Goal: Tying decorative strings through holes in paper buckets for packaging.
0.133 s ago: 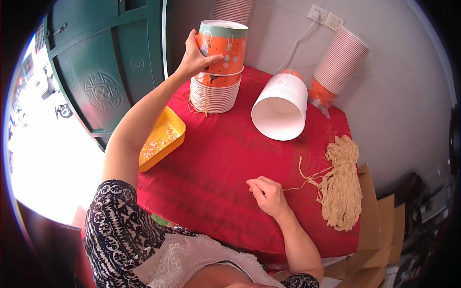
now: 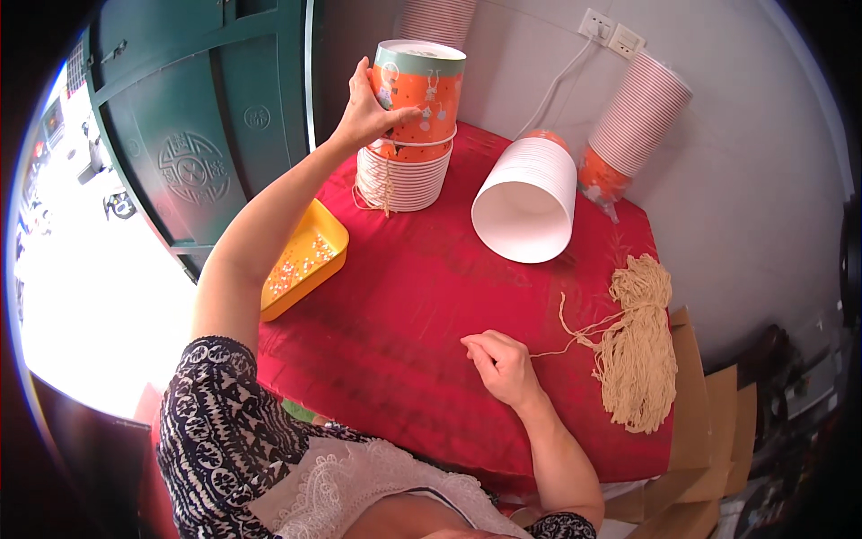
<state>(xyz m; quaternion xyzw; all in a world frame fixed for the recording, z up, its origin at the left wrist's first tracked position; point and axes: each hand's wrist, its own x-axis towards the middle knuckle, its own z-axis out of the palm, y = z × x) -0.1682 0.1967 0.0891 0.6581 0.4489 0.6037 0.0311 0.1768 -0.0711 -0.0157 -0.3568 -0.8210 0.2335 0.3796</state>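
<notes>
My left hand [image 2: 370, 115] reaches out to an orange paper bucket [image 2: 422, 94] with a green band and small printed figures. The thumb lies across its front and the fingers go round its left side. Upside down, this bucket tops a stack of nested paper buckets [image 2: 404, 184] with white rims. Loose twine [image 2: 388, 187] hangs down the stack's front. Closer to me, my right hand [image 2: 505, 364] is closed above the red cloth. A strand of twine runs from it to the tan twine bundle [image 2: 642, 350] on the right.
A yellow tray [image 2: 310, 287] with small bright bits stands left. One white-walled stack of buckets [image 2: 525, 202] lies on its side, its mouth toward me. Further stacks lean on the wall at the back right [image 2: 637, 117] and back left [image 2: 437, 22]. Cardboard [image 2: 696, 404] borders the right edge.
The orange bucket sits very slightly lower over the stack, with my left hand on it. My right hand stays in the same place.
</notes>
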